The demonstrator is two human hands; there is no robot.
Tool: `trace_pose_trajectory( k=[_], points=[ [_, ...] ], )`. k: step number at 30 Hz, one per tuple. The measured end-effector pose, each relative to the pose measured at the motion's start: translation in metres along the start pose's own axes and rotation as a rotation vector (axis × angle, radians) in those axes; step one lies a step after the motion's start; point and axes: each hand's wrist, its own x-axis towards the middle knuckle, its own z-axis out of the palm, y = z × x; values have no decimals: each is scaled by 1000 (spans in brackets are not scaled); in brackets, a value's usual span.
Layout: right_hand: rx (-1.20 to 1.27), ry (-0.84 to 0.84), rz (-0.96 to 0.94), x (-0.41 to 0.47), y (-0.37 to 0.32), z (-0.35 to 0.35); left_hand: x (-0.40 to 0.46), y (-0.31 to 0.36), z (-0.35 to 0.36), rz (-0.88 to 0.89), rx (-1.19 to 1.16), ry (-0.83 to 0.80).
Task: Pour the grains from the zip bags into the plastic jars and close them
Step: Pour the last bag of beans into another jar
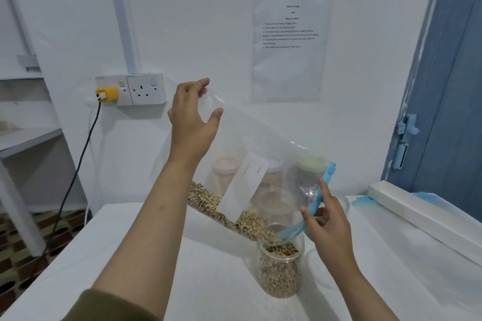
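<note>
Both hands tip the bag over the open jar, grains running in.

The left hand (191, 120) pinches the bag's (247, 154) raised bottom corner, up and left of the jar (280, 268); the right hand (327, 224) pinches the blue zip mouth right at the jar's rim. Grains (227, 214) lie along the bag's low edge, sliding toward the jar, which stands on the tabletop (182, 268) and looks over half full. Three lidded jars (311, 172) stand behind it, seen through the bag. Likely risks: the floppy mouth slipping off the rim and scattering grains, or a steeper tilt overfilling the jar.
</note>
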Motion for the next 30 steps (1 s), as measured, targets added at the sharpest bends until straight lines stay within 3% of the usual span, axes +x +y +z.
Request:
trace_pose_trajectory(
  k=[30],
  points=[
    [16,-9,23,4,8,-4,3,5,8,17,25,-6]
  ],
)
